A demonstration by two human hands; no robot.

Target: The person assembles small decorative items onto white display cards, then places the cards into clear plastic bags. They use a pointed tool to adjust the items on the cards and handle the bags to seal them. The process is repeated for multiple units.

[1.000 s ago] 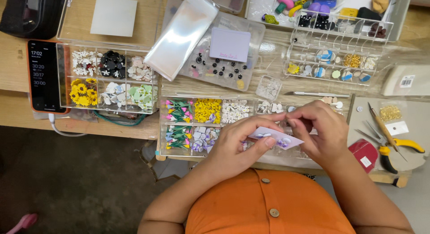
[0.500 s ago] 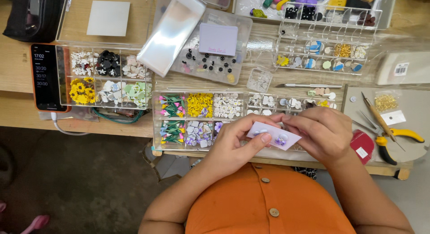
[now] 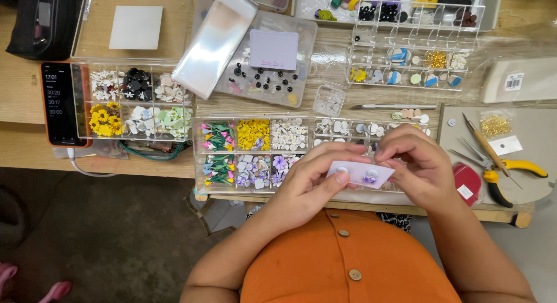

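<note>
Hands meet just above the clear plastic compartment box of tiny flower charms (image 3: 255, 155): left hand (image 3: 310, 184) pinches the small pale lilac paper earring card (image 3: 360, 175) level, right hand (image 3: 415, 164) closes fingertips on its far edge, apparently steadying the studs.

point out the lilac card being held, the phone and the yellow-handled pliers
lilac card (image 3: 358, 174), head view, middle of its face between the two studs
phone (image 3: 61, 103), head view, centre of the dark screen
yellow-handled pliers (image 3: 525, 165), head view, on the yellow handle

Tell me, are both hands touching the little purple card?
Touching. The head view shows the left hand and right hand pinching the purple card at opposite ends.
</note>
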